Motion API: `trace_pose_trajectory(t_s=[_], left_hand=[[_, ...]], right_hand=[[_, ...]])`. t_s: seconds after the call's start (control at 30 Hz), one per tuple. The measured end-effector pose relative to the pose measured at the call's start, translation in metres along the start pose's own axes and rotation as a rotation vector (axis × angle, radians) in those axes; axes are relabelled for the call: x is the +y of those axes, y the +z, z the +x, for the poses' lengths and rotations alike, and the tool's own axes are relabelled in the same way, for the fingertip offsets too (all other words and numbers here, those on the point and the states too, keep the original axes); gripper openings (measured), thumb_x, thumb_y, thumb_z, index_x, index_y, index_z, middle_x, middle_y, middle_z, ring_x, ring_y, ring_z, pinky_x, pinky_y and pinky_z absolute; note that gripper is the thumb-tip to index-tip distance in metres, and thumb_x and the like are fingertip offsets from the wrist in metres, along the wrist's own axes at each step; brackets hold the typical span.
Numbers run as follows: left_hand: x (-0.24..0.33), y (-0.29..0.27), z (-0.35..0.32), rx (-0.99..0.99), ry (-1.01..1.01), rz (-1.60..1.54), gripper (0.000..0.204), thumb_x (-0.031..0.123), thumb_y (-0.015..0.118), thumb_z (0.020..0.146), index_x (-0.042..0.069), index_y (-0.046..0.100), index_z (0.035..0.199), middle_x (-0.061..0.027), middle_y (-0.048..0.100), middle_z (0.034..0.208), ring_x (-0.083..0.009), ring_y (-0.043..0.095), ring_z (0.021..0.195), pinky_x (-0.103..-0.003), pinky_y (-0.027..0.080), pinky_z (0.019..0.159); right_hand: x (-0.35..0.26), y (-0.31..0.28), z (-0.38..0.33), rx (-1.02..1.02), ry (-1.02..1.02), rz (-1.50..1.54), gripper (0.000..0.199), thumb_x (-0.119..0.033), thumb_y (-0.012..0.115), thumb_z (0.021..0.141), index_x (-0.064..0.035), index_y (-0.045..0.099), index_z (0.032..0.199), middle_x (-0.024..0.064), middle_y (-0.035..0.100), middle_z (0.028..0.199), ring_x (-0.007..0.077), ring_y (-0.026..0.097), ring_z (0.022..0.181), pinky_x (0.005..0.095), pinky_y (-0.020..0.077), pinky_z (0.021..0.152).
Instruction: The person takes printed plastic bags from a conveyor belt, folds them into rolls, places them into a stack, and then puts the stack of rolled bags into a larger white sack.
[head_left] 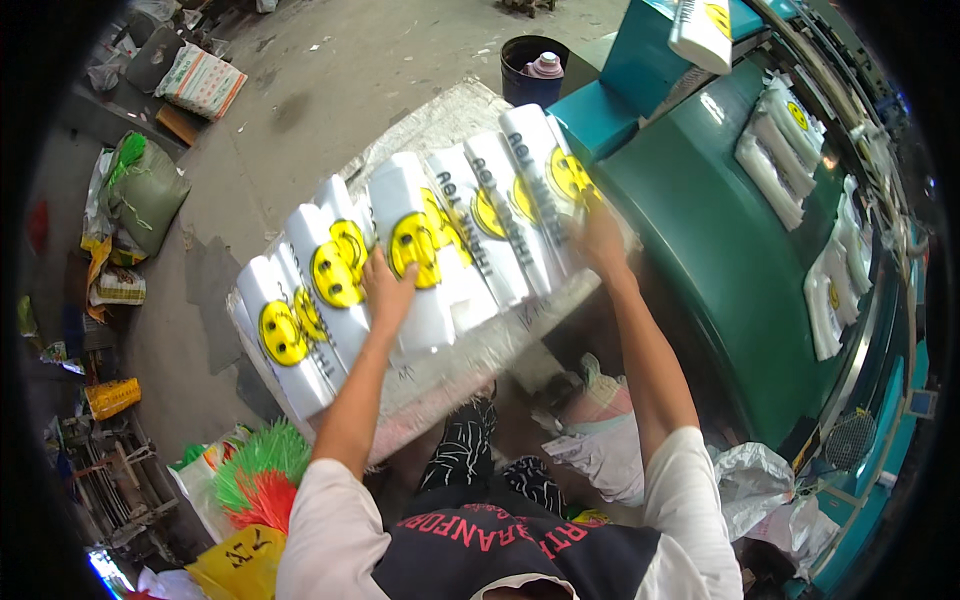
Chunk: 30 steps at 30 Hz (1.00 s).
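Several bags [430, 240] line the wrapped bale [440, 385], green machine [700, 250] alongside, bin [523, 90] beyond on grey floor [330, 60]; left hand [390, 292] splayed mid-row, right hand [602, 240] at the right end, grip unclear.

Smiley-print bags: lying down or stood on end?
Lying down: the white bags rest side by side along the pale platform, smiley prints facing up.

Beneath the left hand [392, 290], white bag bundles [398, 188] look like smooth, glossy plastic film. Nearer the body than that hand, cloudy wrapping [455, 372] is crinkled plastic. Right of the right hand [600, 240], a smooth green machine cover [715, 280] shines. Beyond the left hand, the floor [300, 75] resembles matt, rough concrete.
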<state>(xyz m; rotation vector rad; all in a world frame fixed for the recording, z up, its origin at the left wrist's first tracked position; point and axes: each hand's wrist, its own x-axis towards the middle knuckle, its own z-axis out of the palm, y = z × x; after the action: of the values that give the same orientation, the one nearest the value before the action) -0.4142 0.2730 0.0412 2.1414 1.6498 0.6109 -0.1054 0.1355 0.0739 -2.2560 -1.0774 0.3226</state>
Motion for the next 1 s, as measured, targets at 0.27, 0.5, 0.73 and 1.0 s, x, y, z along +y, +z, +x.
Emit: trace_pose_trajectory(t_s=[0.27, 0.5, 0.73, 1.0], left_hand=[[0.084, -0.048, 0.024, -0.456, -0.540, -1.011, 0.034, 0.008, 0.069, 0.079, -0.005, 0.059, 0.109, -0.0123, 0.067, 0.095, -0.0172, 0.066, 0.080, -0.029, 0.053, 0.073], [0.175, 0.088, 0.021, -0.384, -0.458, -0.836, 0.051, 0.029, 0.073, 0.074, -0.005, 0.057, 0.108, -0.0259, 0.039, 0.128, -0.0368, 0.043, 0.116, -0.040, 0.035, 0.099], [0.163, 0.052, 0.046, -0.368, -0.417, -0.906, 0.057, 0.014, 0.074, 0.075, -0.006, 0.048, 0.122, -0.0204, 0.053, 0.123, -0.0266, 0.061, 0.093, -0.035, 0.050, 0.082], [0.134, 0.062, 0.023, -0.205, -0.534, -0.474, 0.092, 0.027, 0.083, 0.062, -0.008, 0.036, 0.133, -0.0269, 0.046, 0.126, -0.0337, 0.048, 0.117, -0.040, 0.039, 0.098]], right_hand=[[-0.004, -0.017, 0.076, -0.305, 0.190, 0.415, 0.061, -0.029, 0.072, 0.074, 0.0055, 0.048, 0.119, 0.0187, 0.065, 0.093, 0.0262, 0.066, 0.079, 0.0364, 0.0520, 0.073], [0.009, -0.003, 0.059, -0.337, 0.040, 0.366, 0.068, -0.020, 0.067, 0.077, 0.0043, 0.037, 0.133, 0.0234, 0.053, 0.121, 0.0291, 0.055, 0.110, 0.0359, 0.0437, 0.092], [-0.009, -0.042, 0.100, -0.571, 0.156, 0.678, 0.084, -0.002, 0.066, 0.072, -0.0031, 0.023, 0.144, 0.0154, 0.050, 0.128, 0.0218, 0.052, 0.115, 0.0319, 0.0426, 0.097], [0.034, -0.004, 0.087, -0.460, -0.076, 0.499, 0.089, -0.016, 0.072, 0.066, 0.0044, 0.026, 0.139, 0.0233, 0.045, 0.130, 0.0349, 0.051, 0.113, 0.0368, 0.0410, 0.097]])
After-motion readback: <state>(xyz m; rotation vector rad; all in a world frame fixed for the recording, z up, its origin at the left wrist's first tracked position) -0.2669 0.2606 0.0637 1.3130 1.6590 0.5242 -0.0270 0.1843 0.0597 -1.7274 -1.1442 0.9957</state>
